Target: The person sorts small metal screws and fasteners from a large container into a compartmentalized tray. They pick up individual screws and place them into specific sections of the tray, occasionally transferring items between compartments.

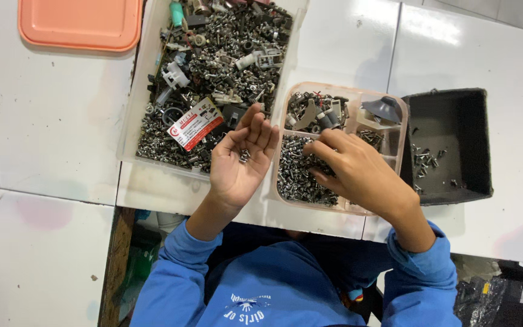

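Note:
My left hand (241,160) is cupped palm up and holds a few small metal screws (244,156) on its fingers, over the near edge of a big clear tray (133,103) heaped with mixed screws and parts. My right hand (353,169) reaches palm down into a clear divided box (402,121); its fingertips touch the pile of small screws (295,172) in the large compartment. Whether it pinches one is hidden. Both arms wear blue sleeves.
A red and white card (194,124) lies on the big tray's heap. A dark suction cup (384,109) sits in the divided box's back compartment. A black bin (455,145) with a few screws stands to the right. An orange lid (80,24) lies at the back left.

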